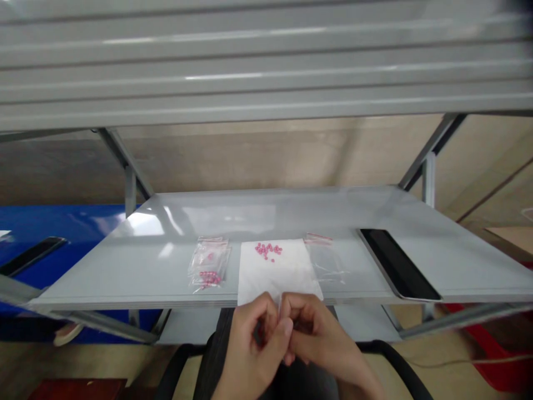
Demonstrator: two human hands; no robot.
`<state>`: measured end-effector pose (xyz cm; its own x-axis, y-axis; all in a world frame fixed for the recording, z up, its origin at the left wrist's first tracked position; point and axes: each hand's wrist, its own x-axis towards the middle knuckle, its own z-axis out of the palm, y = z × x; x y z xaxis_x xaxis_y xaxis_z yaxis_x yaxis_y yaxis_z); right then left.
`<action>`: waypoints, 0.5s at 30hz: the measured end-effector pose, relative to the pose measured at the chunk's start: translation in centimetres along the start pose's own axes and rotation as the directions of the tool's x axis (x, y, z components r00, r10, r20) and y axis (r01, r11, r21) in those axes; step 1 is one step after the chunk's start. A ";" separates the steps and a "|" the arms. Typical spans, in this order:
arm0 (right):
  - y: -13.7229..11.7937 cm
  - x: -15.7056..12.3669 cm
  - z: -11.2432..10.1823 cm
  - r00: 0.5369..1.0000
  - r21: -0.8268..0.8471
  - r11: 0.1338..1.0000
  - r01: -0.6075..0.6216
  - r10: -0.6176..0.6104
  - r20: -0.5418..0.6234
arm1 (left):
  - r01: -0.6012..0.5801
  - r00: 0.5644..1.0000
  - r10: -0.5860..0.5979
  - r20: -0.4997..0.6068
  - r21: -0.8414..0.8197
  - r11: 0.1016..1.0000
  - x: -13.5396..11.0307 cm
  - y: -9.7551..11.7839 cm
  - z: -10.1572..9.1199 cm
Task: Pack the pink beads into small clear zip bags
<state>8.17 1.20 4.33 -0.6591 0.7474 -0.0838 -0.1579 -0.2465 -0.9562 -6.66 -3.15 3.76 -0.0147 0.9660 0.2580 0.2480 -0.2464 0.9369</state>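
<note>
My left hand (263,344) and my right hand (313,336) meet in front of the table's near edge, fingertips pinched together. A pale, thin sliver shows between them, too small to name. Just beyond lies a white paper sheet (266,278), with a loose cluster of small pink beads (266,250) near its far edge. To the left of the paper is a stack of clear zip bags (208,261), with pink beads inside. Right of the paper, a flat clear zip bag (327,261) with a red strip along its top lies on the table.
A dark-screened tablet or phone (397,264) lies on the grey table (125,272) to the right. Overhead hangs a ridged grey shelf (266,66), held by metal struts. At far left, another dark device (31,255) rests on a blue surface. Black chair arms flank my lap.
</note>
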 end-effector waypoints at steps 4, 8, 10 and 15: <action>0.5 -0.3 0.4 0.996 0.042 0.998 -0.041 0.037 0.082 | 0.103 0.995 -0.104 0.001 -0.144 0.984 -1.4 -0.6 0.9; 1.1 -0.4 0.4 0.990 0.132 0.989 -0.064 0.046 0.136 | 0.232 0.970 -0.244 0.013 -0.363 0.902 -2.7 -1.1 1.6; 1.1 -0.4 0.3 0.990 0.136 0.988 -0.069 0.051 0.135 | 0.253 0.965 -0.259 0.045 -0.433 0.865 -2.8 -0.9 1.7; 0.5 -0.5 0.3 1.000 0.042 0.999 -0.010 0.010 -0.010 | 0.051 0.997 -0.034 0.073 -0.241 0.969 -1.9 -0.5 0.8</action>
<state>8.24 0.50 4.00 -0.6530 0.7511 -0.0966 -0.1820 -0.2795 -0.9428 -6.03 -4.76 2.59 0.0478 0.9769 0.2081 0.0063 -0.2086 0.9780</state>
